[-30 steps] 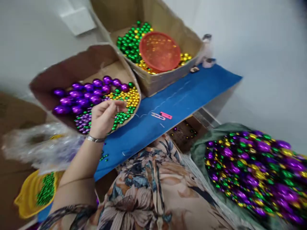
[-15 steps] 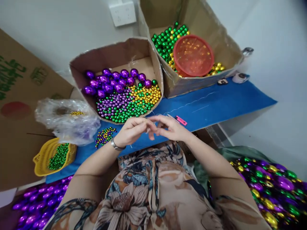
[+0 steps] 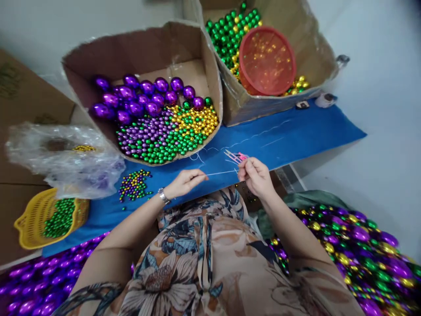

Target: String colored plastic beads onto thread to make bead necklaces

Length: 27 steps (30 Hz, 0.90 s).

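A white thread [image 3: 222, 173] runs taut between my two hands over the front edge of the blue-covered table. My left hand [image 3: 184, 183] pinches one end of it, with finger and thumb together. My right hand [image 3: 258, 177] is closed on the thread's other side. Just behind the right fingertips are small pink-handled snips [image 3: 234, 156], blades toward the left; I cannot tell whether the fingers touch them. Another loose, curled thread [image 3: 199, 154] lies by the near rim of the cardboard box [image 3: 138, 48], which holds purple, green and gold beads.
A second box [image 3: 243, 109] holds green and gold beads and a red basin [image 3: 268, 61]. Left are loose small beads [image 3: 134, 184], crumpled plastic [image 3: 62, 149] and a yellow basket [image 3: 36, 215]. Bead heaps lie below at left [image 3: 49, 276] and right [image 3: 358, 245].
My hands were together, fingers meeting; now they are apart with the thread stretched between them. The right hand has moved right, over the snips' handle end. The view has shifted.
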### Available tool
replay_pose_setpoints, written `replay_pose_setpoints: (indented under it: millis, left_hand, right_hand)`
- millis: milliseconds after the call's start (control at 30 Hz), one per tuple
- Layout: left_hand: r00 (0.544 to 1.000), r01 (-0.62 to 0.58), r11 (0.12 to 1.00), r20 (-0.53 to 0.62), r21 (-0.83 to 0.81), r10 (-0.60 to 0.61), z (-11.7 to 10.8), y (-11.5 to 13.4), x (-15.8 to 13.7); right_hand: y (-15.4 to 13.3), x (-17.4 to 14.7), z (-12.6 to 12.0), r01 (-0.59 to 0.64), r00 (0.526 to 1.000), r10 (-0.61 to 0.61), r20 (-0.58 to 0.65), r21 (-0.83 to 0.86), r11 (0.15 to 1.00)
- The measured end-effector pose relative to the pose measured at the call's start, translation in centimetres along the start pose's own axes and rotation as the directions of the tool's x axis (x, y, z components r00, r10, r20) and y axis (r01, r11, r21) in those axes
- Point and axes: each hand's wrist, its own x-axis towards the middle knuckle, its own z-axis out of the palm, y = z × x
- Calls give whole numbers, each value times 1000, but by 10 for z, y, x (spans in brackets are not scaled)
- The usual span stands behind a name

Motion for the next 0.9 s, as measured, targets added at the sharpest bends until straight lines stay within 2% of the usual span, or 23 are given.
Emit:
replay_pose_setpoints:
  millis: [67, 133, 200, 233, 267, 300, 367, 400, 433, 467, 533, 600, 633, 700, 800, 900]
  left_hand:
    - [999, 38, 997, -38, 60, -35, -11, -7, -4]
    - [997, 72, 993, -26, 95, -69, -22, -16, -10]
    - [995, 95, 986, 11, 133, -97, -32, -26, -17]
    - [994, 98, 982, 32, 164, -104, -36, -30, -21]
    - [993, 97, 973, 47, 210, -109, -40, -34, -25]
    - [992, 92, 959, 54, 269, -110, -43, -38, -28]
    - [993, 72, 910, 52, 407, -102, -46, -46, -33]
    - [995, 63, 877, 43, 477, -95, -47, -50, -35]
    - [996, 57, 841, 33, 539, -89, -47, -53, -36]
    - [996, 52, 807, 26, 588, -83, -46, -56, -37]
    - [997, 45, 762, 20, 646, -75, -43, -60, -40]
    - [998, 32, 751, 23, 660, -62, -39, -62, -43]
    - [998, 24, 755, 26, 655, -54, -38, -61, -45]
    - [999, 25, 770, 11, 638, -42, -35, -59, -50]
    - [996, 82, 807, -70, 584, -50, -32, -54, -61]
    - [983, 165, 843, -153, 513, -100, -37, -51, -74]
  right_hand:
    - [6, -5, -21, -39, 991, 41, -130, 14, 999]
    - [13, -13, -48, -73, 967, 66, -245, -21, 997]
    - [19, -26, -81, -149, 933, 87, -350, -157, 976]
    - [22, -33, -97, -216, 911, 94, -402, -271, 938]
    - [24, -40, -113, -308, 893, 106, -437, -421, 853]
    - [26, -47, -125, -391, 882, 108, -459, -584, 711]
    - [29, -55, -138, -458, 881, 51, -471, -820, 342]
    - [32, -56, -137, -428, 901, 18, -433, -883, 194]
    - [35, -56, -130, -359, 932, -7, -361, -927, 108]
    - [39, -52, -119, -253, 967, -11, -255, -963, 88]
    - [48, -41, -86, 27, 1000, 2, 27, -986, 165]
    - [58, -26, -50, 274, 957, 34, 289, -936, 222]
    - [63, -19, -34, 359, 922, 70, 380, -909, 211]
    - [71, -6, -12, 459, 864, 163, 477, -878, 135]
    - [78, 2, -5, 534, 813, 264, 519, -845, 16]
    - [83, 2, -17, 614, 769, 249, 589, -789, -32]
